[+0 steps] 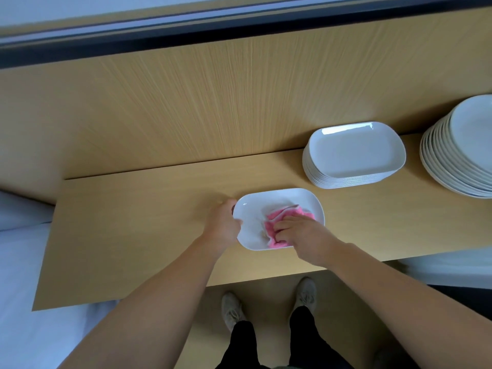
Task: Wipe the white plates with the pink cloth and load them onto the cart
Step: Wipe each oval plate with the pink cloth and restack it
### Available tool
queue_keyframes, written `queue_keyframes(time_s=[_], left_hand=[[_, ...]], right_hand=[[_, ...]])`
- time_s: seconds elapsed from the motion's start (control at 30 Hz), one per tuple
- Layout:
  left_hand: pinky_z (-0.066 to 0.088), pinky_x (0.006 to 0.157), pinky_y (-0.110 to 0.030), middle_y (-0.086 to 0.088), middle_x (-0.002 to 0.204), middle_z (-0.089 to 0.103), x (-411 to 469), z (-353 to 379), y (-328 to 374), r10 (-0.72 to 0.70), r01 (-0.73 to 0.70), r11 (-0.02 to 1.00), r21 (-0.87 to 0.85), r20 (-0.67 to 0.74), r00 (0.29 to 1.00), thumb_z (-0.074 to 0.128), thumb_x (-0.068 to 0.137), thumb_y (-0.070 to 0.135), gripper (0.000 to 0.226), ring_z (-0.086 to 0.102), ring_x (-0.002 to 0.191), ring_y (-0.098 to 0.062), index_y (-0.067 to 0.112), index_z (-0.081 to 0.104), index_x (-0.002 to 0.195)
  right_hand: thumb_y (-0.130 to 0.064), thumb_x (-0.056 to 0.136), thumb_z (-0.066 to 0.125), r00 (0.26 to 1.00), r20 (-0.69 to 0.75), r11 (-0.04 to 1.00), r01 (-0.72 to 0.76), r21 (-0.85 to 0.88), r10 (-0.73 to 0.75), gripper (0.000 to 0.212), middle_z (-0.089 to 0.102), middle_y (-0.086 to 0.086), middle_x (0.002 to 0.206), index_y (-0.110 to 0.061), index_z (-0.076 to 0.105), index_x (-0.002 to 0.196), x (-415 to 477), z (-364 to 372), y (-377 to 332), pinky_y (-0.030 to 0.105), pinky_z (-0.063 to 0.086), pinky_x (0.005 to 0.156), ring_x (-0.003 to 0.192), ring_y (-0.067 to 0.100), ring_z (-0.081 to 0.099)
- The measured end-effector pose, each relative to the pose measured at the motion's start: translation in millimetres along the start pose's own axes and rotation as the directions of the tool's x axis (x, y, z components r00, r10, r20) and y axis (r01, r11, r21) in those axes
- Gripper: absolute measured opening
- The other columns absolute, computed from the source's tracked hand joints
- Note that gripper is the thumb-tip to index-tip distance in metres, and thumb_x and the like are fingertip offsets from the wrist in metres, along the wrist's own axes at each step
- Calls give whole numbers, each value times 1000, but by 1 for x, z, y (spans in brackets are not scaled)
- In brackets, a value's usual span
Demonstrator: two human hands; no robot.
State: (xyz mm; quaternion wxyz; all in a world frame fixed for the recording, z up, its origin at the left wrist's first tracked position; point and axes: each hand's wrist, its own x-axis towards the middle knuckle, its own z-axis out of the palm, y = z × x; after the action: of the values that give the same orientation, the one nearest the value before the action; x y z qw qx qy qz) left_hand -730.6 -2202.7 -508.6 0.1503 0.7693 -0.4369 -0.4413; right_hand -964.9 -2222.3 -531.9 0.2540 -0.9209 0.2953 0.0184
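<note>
From the head camera, the wiping is happening right now. The right hand [300,233] is bunching the soft pink cloth [282,218] under curled fingers and pressing it into the well of the shallow white oblong plate [255,209], which is lying flat on the light wooden counter [133,222] directly under both hands. The left hand [223,225] is gripping the plate's left rim, thumb coming over the edge and fingers wrapping round it, so the dish is being pinned in place. To do this step well, I'd judge the left hand should be bracing firmly while the cloth is sweeping out to the far rim and the left end, both showing bare beyond the fingers. A glazed plate on smooth wood looks liable to skate if the pressure is going sideways. Beyond the right hand and off to its right, a tall stack of matching white oblong plates [354,155] is waiting, and farther right again a stack of round white plates [463,145] is sitting at the frame's edge. The cart is not showing anywhere in this view.
</note>
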Motion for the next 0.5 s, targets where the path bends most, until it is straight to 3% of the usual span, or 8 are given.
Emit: queue_keyframes(time_s=[0.07,0.13,0.27,0.3,0.37,0.43,0.5], left_hand=[[60,68,-47,1,99,63,3,-4,-1,-2,2,1000,-3,-10,1000,53,85,6,37,65,88,-26,25,57,117],[59,71,-46,0,102,63,7,-6,0,13,-13,1000,21,-10,1000,54,87,7,38,65,89,-27,23,56,121],[54,83,-42,-2,121,60,5,-6,8,80,-71,974,215,-31,996,54,89,10,47,61,101,-28,21,47,134],[51,87,-40,-3,129,53,2,-6,8,119,-103,950,294,-38,992,56,90,11,52,57,108,-27,20,41,139],[44,95,-35,0,140,42,-7,-5,8,261,-208,840,501,-37,965,55,94,18,52,48,121,-23,19,37,143],[26,107,-28,2,145,38,-14,0,5,461,-395,651,648,76,884,48,97,23,41,37,133,-20,16,44,138],[9,114,-25,2,149,36,-17,7,2,517,-494,547,676,192,834,45,99,23,39,27,141,-17,14,46,136]], right_hand=[[5,77,54,997,-62,998,-56,-18,55,33,69,-14,99,-22,71,86,-18,-12,18,34,41,103,117,21,57],[10,72,51,997,-5,996,-79,-41,79,35,71,-10,96,-19,71,80,-23,-29,22,35,45,99,115,21,60],[6,83,44,924,324,974,-154,-168,202,38,65,2,118,-9,67,108,-5,-49,10,28,38,104,123,15,50],[7,82,44,930,316,977,-147,-154,190,38,65,3,117,-9,69,106,-3,-50,10,28,38,104,122,16,51],[11,75,48,989,135,984,-36,-173,59,34,70,0,101,-10,73,84,-1,-51,10,31,43,102,117,17,57],[13,67,58,999,-28,990,40,-135,-44,29,72,-2,87,-14,70,69,4,-47,9,38,50,97,109,23,64],[9,68,58,994,-70,987,73,-143,-84,27,72,-3,84,-16,69,67,19,-47,-4,41,52,92,100,26,66]])
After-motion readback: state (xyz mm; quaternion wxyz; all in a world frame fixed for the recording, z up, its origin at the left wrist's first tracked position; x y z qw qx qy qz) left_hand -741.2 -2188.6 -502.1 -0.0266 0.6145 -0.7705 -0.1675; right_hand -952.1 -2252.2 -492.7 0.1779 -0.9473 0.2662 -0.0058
